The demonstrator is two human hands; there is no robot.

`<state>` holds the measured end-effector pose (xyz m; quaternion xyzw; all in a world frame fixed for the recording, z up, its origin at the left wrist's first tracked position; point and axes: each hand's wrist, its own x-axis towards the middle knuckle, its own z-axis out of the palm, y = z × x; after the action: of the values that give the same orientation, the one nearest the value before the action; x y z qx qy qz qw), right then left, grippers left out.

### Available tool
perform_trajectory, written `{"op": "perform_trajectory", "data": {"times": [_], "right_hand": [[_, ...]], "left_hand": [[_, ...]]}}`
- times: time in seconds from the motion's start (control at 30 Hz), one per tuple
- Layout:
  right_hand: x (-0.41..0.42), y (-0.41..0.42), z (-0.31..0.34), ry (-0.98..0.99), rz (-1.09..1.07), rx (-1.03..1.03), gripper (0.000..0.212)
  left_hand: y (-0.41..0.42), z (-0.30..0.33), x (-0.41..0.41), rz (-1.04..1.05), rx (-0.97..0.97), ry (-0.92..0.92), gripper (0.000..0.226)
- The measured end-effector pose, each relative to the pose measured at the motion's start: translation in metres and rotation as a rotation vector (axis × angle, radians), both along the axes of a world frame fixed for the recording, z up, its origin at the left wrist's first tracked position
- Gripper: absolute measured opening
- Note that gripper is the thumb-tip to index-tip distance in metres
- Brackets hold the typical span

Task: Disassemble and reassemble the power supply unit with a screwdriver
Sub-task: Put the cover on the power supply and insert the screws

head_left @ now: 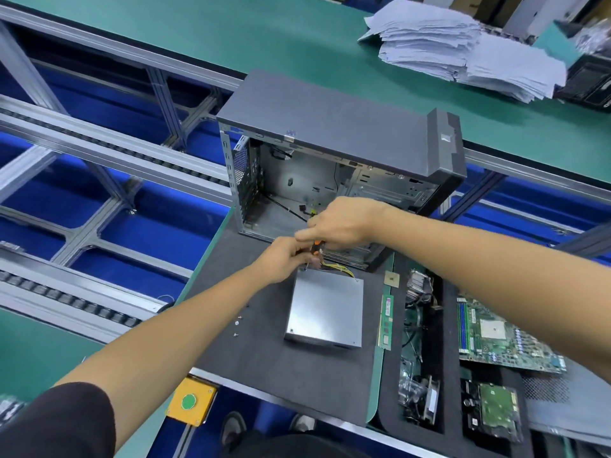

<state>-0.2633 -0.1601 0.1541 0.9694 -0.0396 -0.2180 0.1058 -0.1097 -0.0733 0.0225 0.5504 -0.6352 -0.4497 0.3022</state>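
Grip: right hand (344, 223) closes from above around the orange-and-black handled screwdriver (316, 248); left hand (284, 259) has curled fingers low at the tool, near its tip, but what exactly they pinch I cannot tell.
Place of the unit: flat grey sheet-metal power supply box (325, 309) lies on the dark foam work mat (264, 358), just in front of the open grey steel computer case (330, 153); the tool stands at its far left corner.
Progress: I judge the unit is already out of the case. Three small silver screws (236, 323) lie loose on the mat beside it, so some unscrewing seems done. If this corner screw goes out or in, I cannot tell. Putting the unit back is left.
Materials: box is brushed metal, smooth, with sharp edges; yellow and black wire bundle (334, 269) leaves its far side, soft and bending.
Other parts: long green memory stick (386, 322) and green circuit board (506, 338) lie to the right.
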Motion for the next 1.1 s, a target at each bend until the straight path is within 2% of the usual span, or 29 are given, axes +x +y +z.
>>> {"op": "perform_trajectory", "data": {"times": [0.03, 0.1, 0.2, 0.27, 0.37, 0.43, 0.5, 0.57, 0.63, 0.7, 0.8, 0.9, 0.97, 1.07, 1.1], "right_hand": [[0.001, 0.000, 0.002, 0.028, 0.038, -0.018, 0.029], [0.005, 0.006, -0.002, 0.000, -0.065, -0.024, 0.027], [0.016, 0.015, -0.013, -0.054, -0.581, 0.075, 0.019], [0.018, 0.014, -0.011, -0.047, -0.726, 0.128, 0.024], [0.008, 0.007, -0.008, -0.089, -0.548, 0.209, 0.030], [0.005, 0.002, -0.001, -0.074, -0.263, 0.188, 0.035], [0.007, -0.005, 0.003, 0.016, 0.056, 0.071, 0.025], [0.009, -0.007, 0.004, 0.054, 0.181, 0.058, 0.016], [0.007, 0.000, -0.002, 0.033, 0.151, 0.059, 0.010], [0.008, 0.013, -0.010, -0.033, 0.008, 0.037, 0.010], [0.022, 0.030, -0.020, -0.089, -0.328, 0.025, 0.019], [0.029, 0.031, -0.023, -0.073, -0.485, 0.113, 0.022], [0.027, 0.022, -0.015, -0.077, -0.411, 0.084, 0.032], [0.025, 0.005, 0.002, 0.011, -0.102, 0.040, 0.033], [0.025, 0.001, 0.006, 0.081, -0.002, 0.046, 0.027]], "left_hand": [[-0.001, 0.004, -0.001, -0.017, 0.030, 0.000, 0.014], [-0.002, 0.010, -0.003, -0.013, 0.076, 0.015, 0.021], [-0.001, 0.016, -0.009, 0.151, -0.088, -0.032, 0.020], [-0.001, 0.013, -0.010, 0.232, -0.131, 0.044, 0.015], [-0.002, 0.011, -0.002, 0.165, -0.147, 0.026, 0.014], [-0.001, 0.012, 0.007, 0.088, -0.131, 0.016, 0.003], [-0.002, 0.017, 0.012, -0.015, -0.090, -0.002, 0.017], [-0.006, 0.023, 0.017, -0.098, -0.048, -0.050, 0.034], [-0.007, 0.030, 0.019, -0.152, -0.011, -0.052, 0.033], [-0.006, 0.029, 0.016, -0.120, -0.007, 0.029, 0.028], [0.001, 0.015, 0.008, 0.052, -0.072, 0.079, 0.040], [0.003, 0.011, 0.008, 0.050, -0.123, -0.013, 0.055], [-0.003, 0.014, 0.012, -0.024, -0.138, -0.046, 0.047], [-0.012, 0.031, 0.013, -0.118, -0.052, 0.012, 0.006], [-0.014, 0.032, 0.014, -0.162, -0.050, 0.019, 0.014]]}}
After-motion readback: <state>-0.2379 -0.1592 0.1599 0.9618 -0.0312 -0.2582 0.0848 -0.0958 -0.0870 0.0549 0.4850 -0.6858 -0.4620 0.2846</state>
